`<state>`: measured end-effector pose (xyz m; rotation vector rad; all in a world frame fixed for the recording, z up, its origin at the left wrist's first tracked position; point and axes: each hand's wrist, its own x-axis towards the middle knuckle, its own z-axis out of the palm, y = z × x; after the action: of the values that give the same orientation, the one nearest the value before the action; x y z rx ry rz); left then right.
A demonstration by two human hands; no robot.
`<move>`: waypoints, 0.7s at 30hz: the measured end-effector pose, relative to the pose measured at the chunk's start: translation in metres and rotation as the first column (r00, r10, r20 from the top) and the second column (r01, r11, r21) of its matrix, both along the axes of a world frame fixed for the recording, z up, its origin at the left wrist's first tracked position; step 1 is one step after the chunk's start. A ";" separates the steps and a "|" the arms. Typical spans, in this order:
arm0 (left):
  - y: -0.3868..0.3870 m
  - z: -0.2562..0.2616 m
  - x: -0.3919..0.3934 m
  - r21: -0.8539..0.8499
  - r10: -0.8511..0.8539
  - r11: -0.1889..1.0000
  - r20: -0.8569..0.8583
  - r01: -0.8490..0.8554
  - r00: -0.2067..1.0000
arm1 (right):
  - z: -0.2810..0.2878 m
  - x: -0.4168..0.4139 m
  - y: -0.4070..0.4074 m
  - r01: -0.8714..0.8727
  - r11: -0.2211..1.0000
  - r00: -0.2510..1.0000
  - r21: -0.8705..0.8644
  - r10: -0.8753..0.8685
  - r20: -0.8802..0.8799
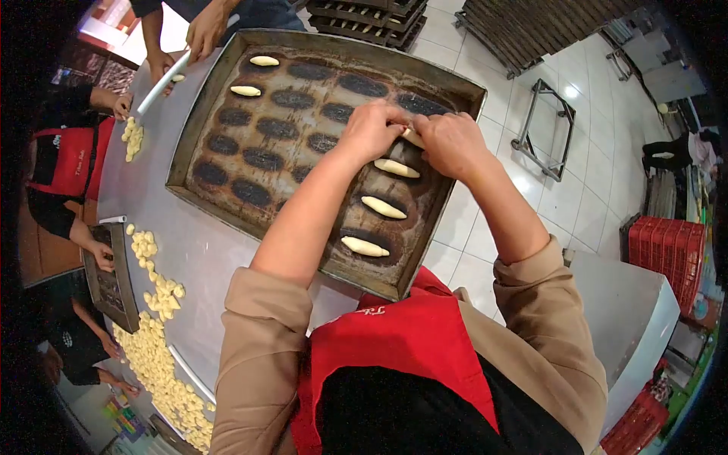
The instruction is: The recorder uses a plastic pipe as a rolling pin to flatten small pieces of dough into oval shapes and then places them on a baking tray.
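A large metal baking tray (219, 207) with dark oval marks lies before me. Over its right part, my left hand (376, 128) and my right hand (449, 142) meet with their fingertips at the ends of a pale spindle-shaped dough piece (413, 138). Below it along the tray's right side lie three more, each on a dark oval: an upper dough piece (397, 168), a middle dough piece (384, 207) and a lower dough piece (364, 247). Two others, a top dough piece (264, 61) and a second dough piece (245, 91), rest near the tray's far left corner.
The metal table (210, 256) bears a big heap of small dough lumps (153, 347), a white pipe (192, 375) and a smaller tray (126, 284). Several co-workers stand along its left; one holds a white pipe (162, 85). Stacked trays (367, 23) and a wheeled frame (540, 131) stand beyond.
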<state>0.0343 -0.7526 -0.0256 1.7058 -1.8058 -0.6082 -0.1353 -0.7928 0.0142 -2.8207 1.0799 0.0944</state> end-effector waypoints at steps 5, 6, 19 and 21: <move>0.001 0.002 0.009 0.112 0.022 0.994 -0.128 -0.007 0.992 | 0.001 0.000 -0.007 -0.034 0.998 0.994 0.059 0.040 -0.105; 0.001 0.001 0.011 0.092 0.013 0.996 -0.113 -0.002 0.993 | -0.001 0.002 -0.008 -0.037 0.999 0.992 0.037 0.041 -0.119; 0.015 0.002 0.014 -0.040 -0.058 0.997 0.209 0.068 0.976 | -0.008 0.010 -0.006 -0.122 0.992 0.992 -0.030 0.123 0.013; 0.016 0.001 0.015 -0.070 -0.053 0.995 0.195 0.067 0.979 | -0.004 0.009 -0.006 -0.110 0.994 0.994 0.001 0.110 -0.001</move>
<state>0.0493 -0.7368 -0.0242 1.7138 -1.9944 -0.4039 -0.1259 -0.7988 0.0105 -2.8780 0.9240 0.1058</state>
